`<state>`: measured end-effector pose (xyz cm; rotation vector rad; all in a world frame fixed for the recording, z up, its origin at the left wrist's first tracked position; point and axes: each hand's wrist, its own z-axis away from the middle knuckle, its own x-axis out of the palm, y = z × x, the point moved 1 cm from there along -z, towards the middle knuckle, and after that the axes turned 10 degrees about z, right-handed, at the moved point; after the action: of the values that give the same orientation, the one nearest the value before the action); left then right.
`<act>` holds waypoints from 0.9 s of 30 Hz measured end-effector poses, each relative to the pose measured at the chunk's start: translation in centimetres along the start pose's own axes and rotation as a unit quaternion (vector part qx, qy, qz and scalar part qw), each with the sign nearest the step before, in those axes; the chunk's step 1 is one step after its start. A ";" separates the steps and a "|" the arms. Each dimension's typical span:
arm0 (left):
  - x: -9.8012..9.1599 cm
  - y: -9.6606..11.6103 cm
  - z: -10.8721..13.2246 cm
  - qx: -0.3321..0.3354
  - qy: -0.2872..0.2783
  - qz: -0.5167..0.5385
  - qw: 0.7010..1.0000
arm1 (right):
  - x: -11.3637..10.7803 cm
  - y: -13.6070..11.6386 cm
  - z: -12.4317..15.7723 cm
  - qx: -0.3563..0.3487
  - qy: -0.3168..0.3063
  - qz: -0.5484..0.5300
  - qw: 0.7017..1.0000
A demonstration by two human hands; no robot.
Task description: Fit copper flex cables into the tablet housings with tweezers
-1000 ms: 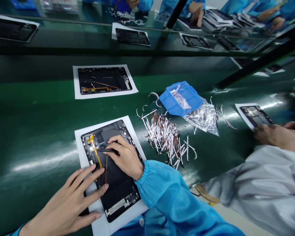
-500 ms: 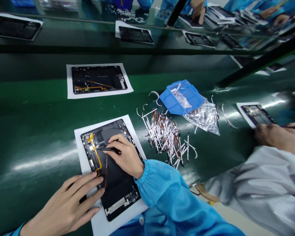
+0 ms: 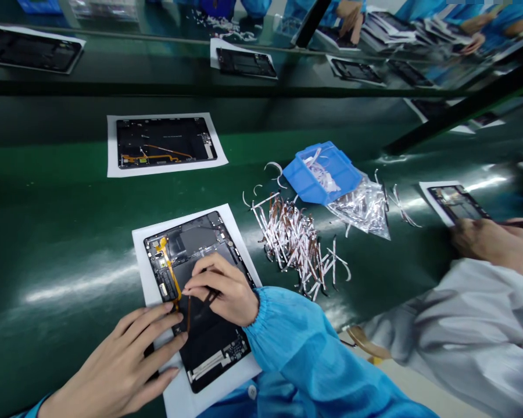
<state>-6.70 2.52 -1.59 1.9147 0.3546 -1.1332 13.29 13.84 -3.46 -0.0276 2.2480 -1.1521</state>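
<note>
While I watch through the head camera, both hands are down on the opened tablet, which lies back-up on a white sheet on the green belt, close in front of me.

Right hand: fingers curled in tight, thumb and forefinger pinched together. It grips a thin dark tool, mostly hidden under the fingers. The pinched tips sit at the lower run of the orange flex cable, which goes down the tablet's left side. I cannot tell whether the tool's tip touches the cable. Blue sleeve, gathered at the cuff, covers the forearm.

Left hand: flat and open, fingers loosely spread, nothing in it. The fingertips press on the tablet's lower-left edge and the sheet beside it, just below the right hand's tips.

Around:
- Pile of white and brown strips on the belt, just right of the sheet.
- Blue tray beyond the pile, tilted, a few strips inside; it rests against a clear bag holding more.
- Second tablet on its own sheet, farther up the belt, well apart, with an orange cable already showing in it.
- At the right edge, a co-worker's hand rests near a smaller opened device; the pale grey sleeve fills the lower right corner.
- More opened devices on sheets along the far lane, too blurred to detail.
</note>
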 end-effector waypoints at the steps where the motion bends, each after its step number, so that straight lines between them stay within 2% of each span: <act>1: -0.1 0.0 -0.1 0.001 -0.001 0.003 1.000 | -0.1 -0.2 0.0 -0.005 0.001 -0.006 1.000; 7: -0.2 0.1 -0.4 0.007 -0.009 0.009 1.000 | -0.9 -1.8 0.2 -0.030 0.025 -0.053 0.998; 13: 0.1 0.1 -0.2 -0.004 0.001 0.033 0.999 | -1.5 -3.3 1.5 -0.115 -0.003 -0.014 0.993; 15: 0.1 0.0 -0.1 -0.006 0.004 0.039 0.999 | -1.7 -3.5 1.7 -0.124 -0.002 -0.008 0.992; 18: 0.0 0.1 -0.1 -0.004 0.007 0.036 0.999 | -1.9 -4.1 2.0 -0.109 0.006 -0.015 0.994; 23: -0.1 0.3 0.1 0.010 0.027 0.040 0.999 | -2.2 -5.5 2.3 -0.044 0.022 -0.038 0.998; 27: -0.4 0.5 0.2 0.037 0.066 0.051 0.996 | -2.6 -6.3 1.8 0.005 -0.026 -0.075 0.997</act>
<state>-6.73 2.09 -1.04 2.0538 0.2853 -0.9676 14.77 9.38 1.74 -0.2240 2.2259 -1.2259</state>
